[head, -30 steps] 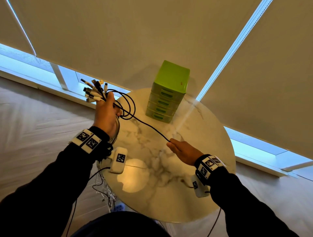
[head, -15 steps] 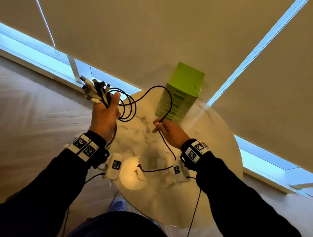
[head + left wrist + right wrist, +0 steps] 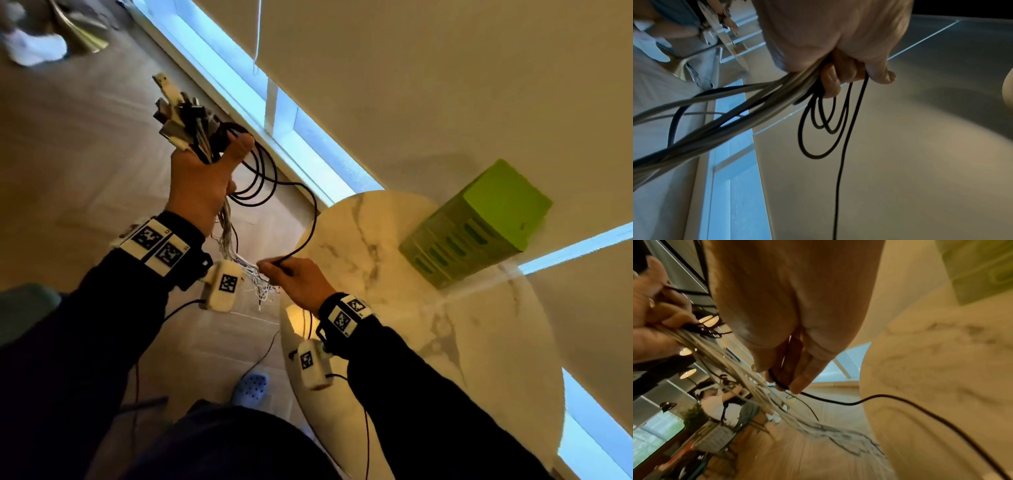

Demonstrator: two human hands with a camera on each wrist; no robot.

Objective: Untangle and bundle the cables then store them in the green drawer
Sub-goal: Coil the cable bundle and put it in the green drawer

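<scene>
My left hand [image 3: 202, 178] is raised left of the table and grips a bundle of cables [image 3: 185, 128], plug ends fanning upward, pale strands [image 3: 227, 233] hanging below the fist. Black cable loops [image 3: 260, 178] dangle from its thumb side; the left wrist view shows the black loops [image 3: 818, 129] under my curled fingers [image 3: 830, 81]. One black cable [image 3: 310, 222] runs down to my right hand [image 3: 294, 277], which pinches it at the table's left edge. In the right wrist view the fingertips [image 3: 799, 384] hold that black cable [image 3: 838, 402]. The green drawer unit [image 3: 479, 222] stands shut at the table's far side.
The round marble table [image 3: 428, 325] sits at the right, against a window wall with drawn blinds [image 3: 411, 85]. Wooden floor [image 3: 68, 154] lies to the left. My blue slipper [image 3: 251, 387] shows below. Another person is visible far off in the right wrist view.
My right hand has swung from near the drawers back down to the left, under my left hand, drawing the black cable with it. My head has turned left and tilted.
</scene>
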